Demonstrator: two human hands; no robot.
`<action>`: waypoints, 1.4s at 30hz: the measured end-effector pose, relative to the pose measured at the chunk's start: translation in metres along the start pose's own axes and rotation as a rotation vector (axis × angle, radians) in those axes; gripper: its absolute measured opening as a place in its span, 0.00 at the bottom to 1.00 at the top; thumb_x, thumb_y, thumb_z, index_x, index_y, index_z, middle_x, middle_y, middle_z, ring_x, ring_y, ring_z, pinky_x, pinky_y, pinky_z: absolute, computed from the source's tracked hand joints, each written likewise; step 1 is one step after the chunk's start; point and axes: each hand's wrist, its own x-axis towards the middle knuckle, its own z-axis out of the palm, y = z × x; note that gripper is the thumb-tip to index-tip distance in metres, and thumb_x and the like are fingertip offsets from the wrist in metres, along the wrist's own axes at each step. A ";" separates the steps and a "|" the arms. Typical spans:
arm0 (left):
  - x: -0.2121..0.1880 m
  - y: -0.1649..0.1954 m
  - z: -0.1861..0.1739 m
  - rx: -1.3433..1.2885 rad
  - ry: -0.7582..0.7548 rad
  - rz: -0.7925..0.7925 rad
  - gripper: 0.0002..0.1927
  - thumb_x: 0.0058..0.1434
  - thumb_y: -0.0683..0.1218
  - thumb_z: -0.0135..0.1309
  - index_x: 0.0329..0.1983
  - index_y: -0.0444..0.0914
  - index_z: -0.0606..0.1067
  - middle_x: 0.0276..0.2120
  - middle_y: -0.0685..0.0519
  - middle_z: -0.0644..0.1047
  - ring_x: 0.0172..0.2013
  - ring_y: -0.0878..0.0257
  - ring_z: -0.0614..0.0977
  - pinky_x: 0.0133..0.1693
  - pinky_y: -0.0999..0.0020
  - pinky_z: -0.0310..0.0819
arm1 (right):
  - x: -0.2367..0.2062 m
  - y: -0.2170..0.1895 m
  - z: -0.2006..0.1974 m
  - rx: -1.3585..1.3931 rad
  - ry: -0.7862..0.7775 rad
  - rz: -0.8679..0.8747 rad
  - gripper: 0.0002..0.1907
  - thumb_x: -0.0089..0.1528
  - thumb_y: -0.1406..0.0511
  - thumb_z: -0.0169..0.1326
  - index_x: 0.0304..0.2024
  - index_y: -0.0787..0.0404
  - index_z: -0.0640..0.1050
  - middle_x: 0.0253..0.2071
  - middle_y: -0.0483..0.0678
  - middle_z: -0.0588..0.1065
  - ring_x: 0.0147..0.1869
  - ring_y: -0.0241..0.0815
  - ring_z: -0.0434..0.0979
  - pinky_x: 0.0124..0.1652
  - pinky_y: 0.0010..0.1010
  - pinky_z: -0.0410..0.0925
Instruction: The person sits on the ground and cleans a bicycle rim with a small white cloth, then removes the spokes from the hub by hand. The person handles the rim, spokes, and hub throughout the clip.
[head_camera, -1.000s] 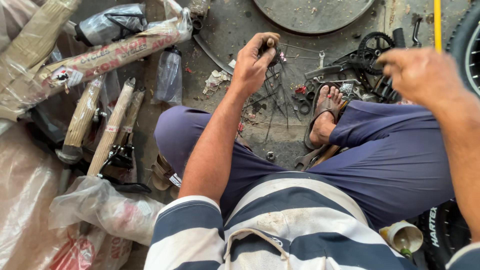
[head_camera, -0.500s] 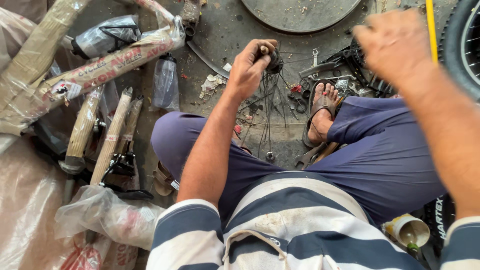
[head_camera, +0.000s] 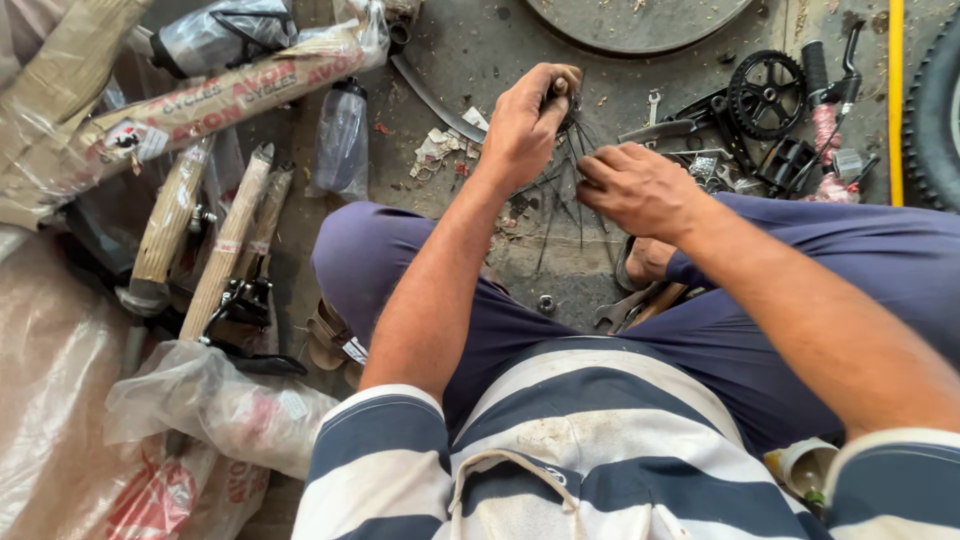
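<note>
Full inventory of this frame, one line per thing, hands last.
Bundle of thin spokes: one bundle, dark metal, fanning down from the left hand over the floor.
Chainring: one, black, toothed, upper right on the floor.
Pedal: one, black, below the chainring.
Tyre: one, black, right edge, partly cut off.
Round disc: one, grey, top centre.
Wrapped frame tubes: several, brown paper and clear plastic, left side.
Bottle: one, clear plastic-wrapped, upright-ish left of centre.
Spanner: one, grey, by the foot.
Left hand: grips the top of the spokes.
Right hand: fingers at the spokes, just right of the left hand.
</note>
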 end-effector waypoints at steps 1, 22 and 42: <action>0.000 0.000 -0.001 0.034 -0.005 -0.001 0.06 0.70 0.38 0.52 0.49 0.36 0.75 0.39 0.49 0.80 0.39 0.62 0.79 0.43 0.67 0.76 | -0.003 0.001 -0.003 0.041 0.030 -0.004 0.10 0.60 0.65 0.53 0.42 0.55 0.82 0.55 0.50 0.77 0.56 0.45 0.76 0.54 0.34 0.71; 0.001 0.002 0.000 0.071 -0.076 0.041 0.08 0.67 0.40 0.54 0.49 0.36 0.75 0.47 0.48 0.82 0.46 0.58 0.84 0.49 0.63 0.78 | -0.002 0.004 0.004 0.817 0.310 0.882 0.17 0.64 0.65 0.62 0.51 0.65 0.72 0.44 0.54 0.79 0.45 0.46 0.84 0.46 0.36 0.77; 0.015 -0.012 -0.003 -0.070 0.285 0.223 0.08 0.66 0.37 0.61 0.41 0.35 0.72 0.46 0.53 0.80 0.40 0.70 0.78 0.44 0.71 0.79 | 0.023 -0.021 0.083 1.570 0.165 1.111 0.20 0.58 0.71 0.62 0.53 0.63 0.74 0.42 0.52 0.79 0.39 0.40 0.76 0.37 0.34 0.70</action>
